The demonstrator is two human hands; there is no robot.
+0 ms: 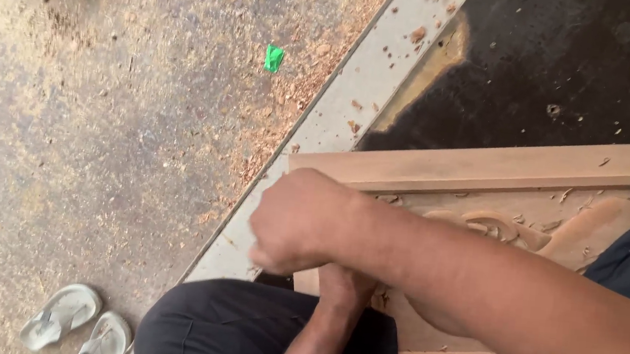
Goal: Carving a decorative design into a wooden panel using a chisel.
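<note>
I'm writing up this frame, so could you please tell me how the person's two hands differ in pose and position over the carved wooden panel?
The right hand lies on top, curled into a loose fist with its back in full view, while the left hand sits beneath it, mostly hidden. The right forearm crosses in from the right edge; the left forearm rises from the bottom edge. Both are bare and meet at the near corner of the carved wooden panel. What either grips cannot be seen.

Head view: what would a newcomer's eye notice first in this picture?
First come the two hands at the centre: the right hand is closed in a fist above the left hand, at the near edge of a carved wooden panel. Next, a small green scrap stands out on the dusty floor, among wood shavings. A pair of pale sandals lies at the lower left.
</note>
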